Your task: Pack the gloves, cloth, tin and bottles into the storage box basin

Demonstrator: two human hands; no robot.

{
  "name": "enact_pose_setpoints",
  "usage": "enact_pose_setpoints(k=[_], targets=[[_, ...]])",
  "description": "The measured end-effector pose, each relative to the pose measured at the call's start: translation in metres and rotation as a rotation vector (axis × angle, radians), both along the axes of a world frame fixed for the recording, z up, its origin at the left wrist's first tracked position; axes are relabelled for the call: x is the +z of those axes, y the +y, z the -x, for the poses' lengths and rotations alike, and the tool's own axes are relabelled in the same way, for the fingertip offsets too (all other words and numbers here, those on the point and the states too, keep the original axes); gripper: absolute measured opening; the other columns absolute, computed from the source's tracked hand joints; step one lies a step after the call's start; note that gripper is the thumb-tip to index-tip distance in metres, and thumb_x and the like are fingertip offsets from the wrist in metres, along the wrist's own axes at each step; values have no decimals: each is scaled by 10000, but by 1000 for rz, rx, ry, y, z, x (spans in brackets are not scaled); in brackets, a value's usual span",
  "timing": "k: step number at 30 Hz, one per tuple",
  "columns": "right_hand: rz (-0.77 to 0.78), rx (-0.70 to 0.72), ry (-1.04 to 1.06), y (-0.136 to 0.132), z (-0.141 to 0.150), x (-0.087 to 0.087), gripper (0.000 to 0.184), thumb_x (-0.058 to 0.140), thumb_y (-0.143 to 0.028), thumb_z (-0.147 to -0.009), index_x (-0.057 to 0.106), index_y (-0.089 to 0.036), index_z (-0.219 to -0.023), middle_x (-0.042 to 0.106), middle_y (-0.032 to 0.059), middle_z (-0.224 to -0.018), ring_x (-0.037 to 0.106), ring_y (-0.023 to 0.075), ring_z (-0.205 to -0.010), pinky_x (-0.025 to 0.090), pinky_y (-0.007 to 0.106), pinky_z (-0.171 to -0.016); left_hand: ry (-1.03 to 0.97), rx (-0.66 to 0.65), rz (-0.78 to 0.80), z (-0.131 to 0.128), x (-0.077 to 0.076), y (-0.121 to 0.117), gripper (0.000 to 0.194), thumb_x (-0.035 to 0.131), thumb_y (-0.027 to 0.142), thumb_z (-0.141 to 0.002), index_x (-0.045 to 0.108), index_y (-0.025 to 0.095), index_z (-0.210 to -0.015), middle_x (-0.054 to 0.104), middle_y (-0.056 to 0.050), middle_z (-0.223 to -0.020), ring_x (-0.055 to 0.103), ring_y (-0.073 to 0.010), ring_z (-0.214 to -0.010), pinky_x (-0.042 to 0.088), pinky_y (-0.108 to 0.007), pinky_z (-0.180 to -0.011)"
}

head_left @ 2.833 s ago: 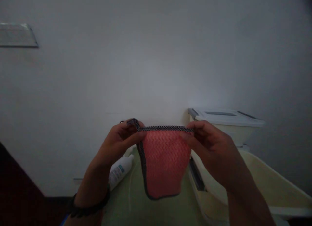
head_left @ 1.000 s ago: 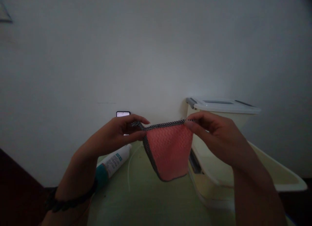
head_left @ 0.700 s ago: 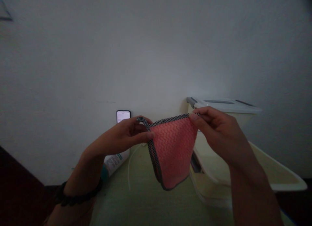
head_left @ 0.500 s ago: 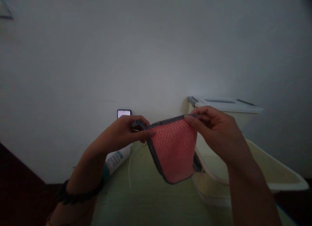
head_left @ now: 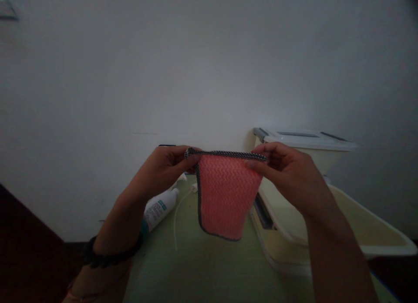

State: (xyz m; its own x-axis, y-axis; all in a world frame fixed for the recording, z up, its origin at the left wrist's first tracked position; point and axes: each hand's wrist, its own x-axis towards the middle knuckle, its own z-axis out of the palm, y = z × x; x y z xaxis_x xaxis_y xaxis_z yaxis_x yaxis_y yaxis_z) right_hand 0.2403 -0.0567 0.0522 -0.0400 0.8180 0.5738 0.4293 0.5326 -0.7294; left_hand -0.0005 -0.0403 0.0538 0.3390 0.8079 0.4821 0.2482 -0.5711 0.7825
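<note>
A small pink woven cloth point(head_left: 222, 198) with a dark checked border hangs in front of me above a pale green table point(head_left: 196, 272). My left hand point(head_left: 165, 168) pinches its top left corner. My right hand point(head_left: 287, 174) pinches the top right corner. The upper edge is stretched level between the two hands and the cloth hangs straight down. A dark band sits on my left wrist.
A white bottle with a teal label point(head_left: 159, 208) lies on the table by the wall, with a thin white cable point(head_left: 176, 220) beside it. A cream tub point(head_left: 359, 233) and a lidded cream box point(head_left: 303, 144) stand at the right. A plain white wall is close behind.
The cloth's top edge has gone from slanted to level and the cloth now hangs straighter. My left hand rose and now covers the phone that leaned on the wall.
</note>
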Motion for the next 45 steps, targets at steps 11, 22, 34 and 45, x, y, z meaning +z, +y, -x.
enact_pose_setpoints(k=[11, 22, 34, 45], targets=[[-46, 64, 90, 4, 0, -4, 206, 651, -337, -728, 669, -197, -879, 678, 17, -786, 614, 128, -693, 497, 263, -631, -33, -60, 116, -3, 3, -3, 230, 629, 234, -744, 635, 156, -961, 691, -24, -859, 632, -142, -788, 505, -241, -719], [-108, 75, 28, -1, 6, 0, 119, 575, -269, -801, 655, -198, -855, 669, -8, -766, 603, 104, -700, 486, 210, -621, 178, -186, 116, -3, 8, -8, 98, 529, 222, -810, 593, 149, -811, 575, 25, -700, 527, -95, -652, 434, -209, -601], [-101, 26, -58, 6, -3, -6, 234, 517, -220, -822, 593, -217, -1043, 650, 33, -947, 603, 155, -840, 482, 319, -747, -13, -78, 119, -6, 6, -8, 152, 524, 276, -824, 615, 159, -856, 649, -5, -800, 606, -126, -719, 505, -221, -619], [-261, -24, -317, -27, 28, 6, 277, 581, -225, -776, 571, -202, -1052, 613, 12, -1091, 546, 129, -1029, 411, 243, -906, -25, -57, -18, -22, 1, -15, 107, 577, 249, -791, 586, 172, -865, 631, 10, -773, 562, -96, -694, 441, -181, -595]])
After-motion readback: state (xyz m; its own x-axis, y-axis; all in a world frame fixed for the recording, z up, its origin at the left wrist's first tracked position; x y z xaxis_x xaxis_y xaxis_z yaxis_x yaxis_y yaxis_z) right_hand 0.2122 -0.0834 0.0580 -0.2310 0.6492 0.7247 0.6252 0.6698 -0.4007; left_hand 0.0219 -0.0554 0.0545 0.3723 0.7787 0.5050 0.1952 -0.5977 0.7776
